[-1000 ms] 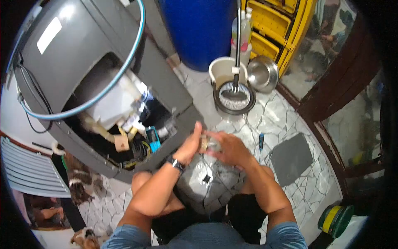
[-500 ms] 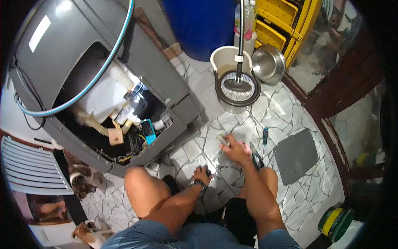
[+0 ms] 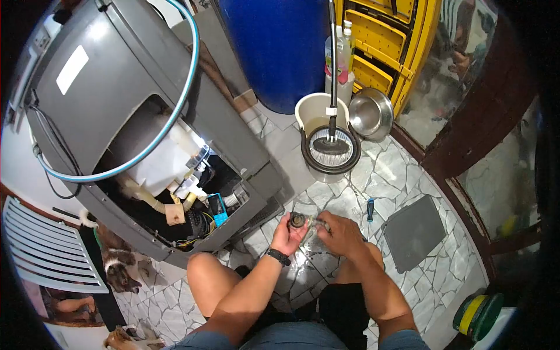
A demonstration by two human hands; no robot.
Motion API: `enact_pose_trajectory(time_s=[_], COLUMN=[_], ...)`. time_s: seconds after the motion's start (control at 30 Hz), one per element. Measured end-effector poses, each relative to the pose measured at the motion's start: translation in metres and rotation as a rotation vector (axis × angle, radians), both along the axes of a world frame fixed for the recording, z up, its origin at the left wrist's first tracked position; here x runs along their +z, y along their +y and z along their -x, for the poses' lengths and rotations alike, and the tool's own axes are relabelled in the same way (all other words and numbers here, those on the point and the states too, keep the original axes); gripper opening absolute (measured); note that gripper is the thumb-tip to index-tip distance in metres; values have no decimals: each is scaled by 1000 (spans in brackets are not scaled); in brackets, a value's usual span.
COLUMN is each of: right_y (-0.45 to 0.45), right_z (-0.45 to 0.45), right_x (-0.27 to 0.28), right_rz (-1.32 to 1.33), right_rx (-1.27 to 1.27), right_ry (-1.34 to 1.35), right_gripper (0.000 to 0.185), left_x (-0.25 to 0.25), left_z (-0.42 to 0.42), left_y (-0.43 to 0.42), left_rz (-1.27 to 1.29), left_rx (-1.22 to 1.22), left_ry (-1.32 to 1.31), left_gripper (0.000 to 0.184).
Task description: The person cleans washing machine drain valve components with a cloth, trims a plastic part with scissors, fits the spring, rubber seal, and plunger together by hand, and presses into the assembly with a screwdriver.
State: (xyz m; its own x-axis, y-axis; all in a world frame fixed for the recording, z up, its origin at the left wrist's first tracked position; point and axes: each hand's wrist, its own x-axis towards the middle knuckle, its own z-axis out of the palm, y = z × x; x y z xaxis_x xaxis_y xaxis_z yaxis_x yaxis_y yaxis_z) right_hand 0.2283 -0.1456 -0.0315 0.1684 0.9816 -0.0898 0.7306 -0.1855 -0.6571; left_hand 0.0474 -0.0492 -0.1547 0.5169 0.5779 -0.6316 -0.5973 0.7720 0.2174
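Observation:
My left hand (image 3: pixel 286 236), palm up, has its fingers around a dark round ring-like cap (image 3: pixel 298 220) above the tiled floor. Close beside it, my right hand (image 3: pixel 341 235) pinches a small pale piece (image 3: pixel 316 224), its far end near the cap; its exact kind is too small to make out. In front of both hands lies a grey appliance cabinet (image 3: pixel 233 111), its underside open. White plastic parts, a ribbed hose (image 3: pixel 147 198) and a blue-framed component (image 3: pixel 217 210) show inside.
A mop (image 3: pixel 331 146) stands in a bucket (image 3: pixel 304 108) beside a steel bowl (image 3: pixel 371 114) and a blue barrel (image 3: pixel 280 52). A screwdriver (image 3: pixel 370 210) and a grey panel (image 3: pixel 415 233) lie on the right floor. A dog (image 3: pixel 121 268) is at left.
My left hand has lifted the dark cap off the floor and turned palm up. My right hand has moved slightly down toward it with the pale piece. The camera view has shifted.

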Motion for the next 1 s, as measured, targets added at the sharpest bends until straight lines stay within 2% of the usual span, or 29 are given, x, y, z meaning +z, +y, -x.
enact_pose_trajectory(time_s=[0.1, 0.17, 0.23, 0.37, 0.47, 0.53, 0.67, 0.73, 0.77, 0.8, 0.87, 0.9, 0.93, 1.0], right_y=[11, 16, 19, 28, 38, 47, 63, 73, 77, 80, 84, 85, 88, 92], right_z=[3, 7, 17, 34, 37, 42, 49, 50, 52, 53, 56, 58, 56, 49], right_x=[44, 59, 63, 74, 86, 83, 97, 100, 100, 101, 107, 109, 109, 107], right_rz=[-148, -212, -259, -417, -395, -347, -228, -225, -228, -233, -255, -283, -285, -307], right_rx=[71, 208, 265, 313, 362, 440, 577, 588, 602, 615, 690, 756, 764, 817], right_ry=[-11, -146, -152, -207, -302, -338, -429, -462, -499, -537, -567, -592, -594, -625], right_gripper=[28, 27, 27, 22, 22, 22, 22, 22, 23, 23, 24, 24, 24, 27], left_x=[57, 75, 95, 118, 128, 125, 123, 129, 132, 124, 104, 109, 114, 128], left_z=[7, 16, 23, 35, 40, 46, 46, 41, 43, 43, 40, 45, 51, 59], left_y=[4, 3, -1, -5, -8, -6, -3, 1, 3, 5, 10, 13, 16, 22], left_rz=[-70, -78, -123, -190, -222, -281, -405, -576, -598, -590, -999, -1016, -1012, -1203], left_rx=[-9, 6, 19, -9, -22, -53, -112, -11, -39, -33, 77, -30, -22, -336], left_ry=[-9, 5, 43, 2, 80, 303, 381, 584, 629, 627, 979, 1038, 1040, 1137], left_gripper=[33, 33, 31, 30, 30, 31, 31, 30, 22, 22, 11, 16, 16, 33])
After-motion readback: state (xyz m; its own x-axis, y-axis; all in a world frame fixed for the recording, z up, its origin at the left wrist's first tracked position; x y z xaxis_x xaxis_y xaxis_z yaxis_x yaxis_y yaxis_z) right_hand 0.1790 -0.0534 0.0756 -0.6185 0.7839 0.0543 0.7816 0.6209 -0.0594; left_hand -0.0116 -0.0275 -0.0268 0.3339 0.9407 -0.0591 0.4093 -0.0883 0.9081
